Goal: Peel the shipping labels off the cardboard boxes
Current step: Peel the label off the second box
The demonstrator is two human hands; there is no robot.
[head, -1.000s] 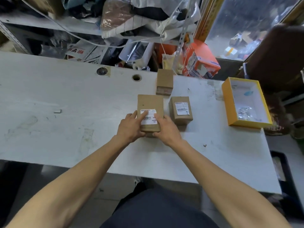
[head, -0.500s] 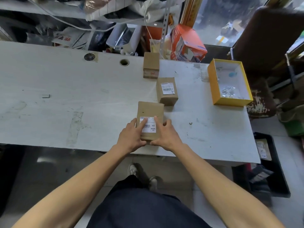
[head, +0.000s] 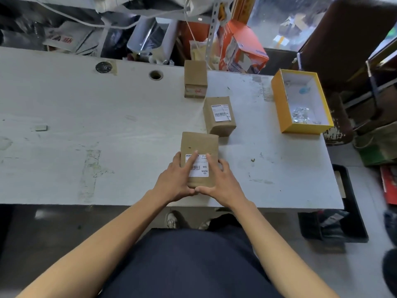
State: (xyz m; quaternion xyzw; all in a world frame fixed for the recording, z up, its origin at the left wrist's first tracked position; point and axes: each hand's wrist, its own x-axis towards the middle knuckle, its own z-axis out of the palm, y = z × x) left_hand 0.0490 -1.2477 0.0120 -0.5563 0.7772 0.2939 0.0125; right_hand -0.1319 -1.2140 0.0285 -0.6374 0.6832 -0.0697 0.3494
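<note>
1. Head view: the nearest cardboard box (head: 199, 145) is seen lying on the white surface (head: 64, 130) close to its front edge, framed by both hands.
2. The left hand (head: 175, 181) is held against the box's left side, its forefinger laid straight across the shipping label (head: 198, 167); the right hand (head: 220, 181) is spread over the right side, fingers resting on the label's right part.
3. No peeling is judged to be done here: the label is seen flat and whole.
4. A second box (head: 219, 116) just behind is seen with its own label (head: 221, 112), one corner seemingly curling.
5. A third box (head: 195, 78), farther back, shows no white label on top; its other faces cannot be checked.
6. Whether any label edge is lifted beneath the fingers cannot be told.
</note>
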